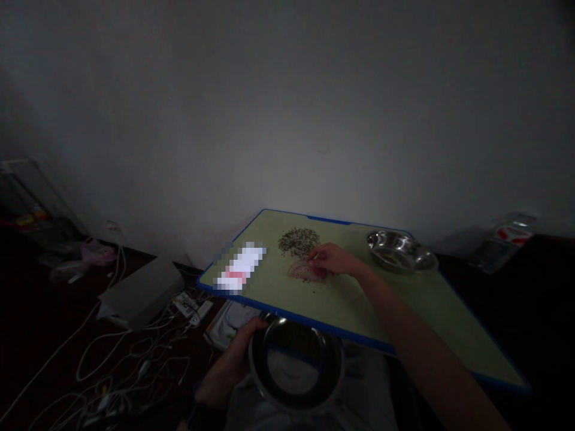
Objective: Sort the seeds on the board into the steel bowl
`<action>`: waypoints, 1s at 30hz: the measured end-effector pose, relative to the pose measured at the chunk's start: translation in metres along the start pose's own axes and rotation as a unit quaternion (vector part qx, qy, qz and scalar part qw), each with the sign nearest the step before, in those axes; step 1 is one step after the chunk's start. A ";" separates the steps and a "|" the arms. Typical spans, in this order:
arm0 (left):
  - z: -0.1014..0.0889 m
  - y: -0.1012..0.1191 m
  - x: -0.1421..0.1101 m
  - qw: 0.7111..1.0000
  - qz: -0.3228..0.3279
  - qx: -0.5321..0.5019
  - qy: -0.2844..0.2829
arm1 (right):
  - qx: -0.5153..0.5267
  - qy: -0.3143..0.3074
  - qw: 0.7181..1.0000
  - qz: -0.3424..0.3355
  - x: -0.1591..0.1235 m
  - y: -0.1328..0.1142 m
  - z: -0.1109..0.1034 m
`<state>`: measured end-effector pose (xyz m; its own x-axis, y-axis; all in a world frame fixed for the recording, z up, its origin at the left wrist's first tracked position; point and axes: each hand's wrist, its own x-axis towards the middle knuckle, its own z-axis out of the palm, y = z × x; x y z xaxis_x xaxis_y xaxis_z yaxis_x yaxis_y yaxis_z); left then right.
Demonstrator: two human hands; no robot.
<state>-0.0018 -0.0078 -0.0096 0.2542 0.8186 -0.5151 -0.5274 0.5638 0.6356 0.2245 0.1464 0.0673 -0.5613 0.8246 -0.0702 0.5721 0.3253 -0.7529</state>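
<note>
My right hand [335, 258] is closed, its fingertips at the edge of a clear, pinkish half-round piece that looks like a protractor [299, 270], flat on the pale green tabletop [278, 293]. Just beyond it is a loose pile of small dark and light grains [299, 240], too small to name. A few stray grains lie near the protractor. Below the table's blue front edge, my left hand [242, 344] grips the left rim of a round metal bowl [294, 401] held over my lap. Its fingers are partly hidden behind the rim.
A shiny steel basin [399, 251] stands at the table's back right. A lit phone [240, 269], blurred out, lies at the left. On the floor are a grey box [141, 293], tangled white cables [144, 359] and a pink bag [97, 251]. A pale wall [287, 120] rises behind.
</note>
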 end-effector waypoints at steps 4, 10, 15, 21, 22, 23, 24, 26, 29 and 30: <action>0.001 0.000 -0.002 1.000 -0.011 -0.001 -0.014 | -0.008 0.028 1.000 0.001 0.001 0.002 -0.001; 0.001 0.002 -0.001 1.000 -0.003 0.021 0.006 | -0.012 0.009 1.000 -0.010 0.001 0.003 0.001; -0.002 0.001 0.004 1.000 -0.002 0.027 0.010 | -0.008 0.005 1.000 -0.008 0.001 0.001 0.003; 0.002 0.003 -0.001 1.000 0.008 0.015 0.001 | 0.003 0.015 1.000 0.009 0.002 0.002 0.003; 0.002 0.003 -0.001 1.000 0.012 0.015 0.005 | 0.002 0.014 1.000 0.008 0.002 0.002 0.003; 0.002 0.003 -0.001 1.000 0.013 0.015 0.008 | 0.000 0.010 1.000 0.005 0.002 0.002 0.003; 0.001 0.002 0.000 1.000 0.008 0.017 0.007 | -0.002 0.006 1.000 0.002 0.002 0.002 0.004; -0.001 0.001 0.002 1.000 -0.012 0.018 -0.006 | -0.002 -0.002 1.000 -0.003 0.001 0.002 0.005; -0.004 0.000 0.004 0.999 -0.010 0.018 -0.027 | 0.009 -0.007 1.000 -0.003 0.002 0.002 0.006; -0.005 -0.001 0.004 1.000 -0.005 0.016 -0.026 | 0.013 -0.009 1.000 -0.001 0.002 0.002 0.006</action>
<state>-0.0042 -0.0055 -0.0149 0.3025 0.8167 -0.4914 -0.4989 0.5750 0.6485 0.2207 0.1454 0.0617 -0.5742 0.8148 -0.0803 0.5545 0.3149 -0.7703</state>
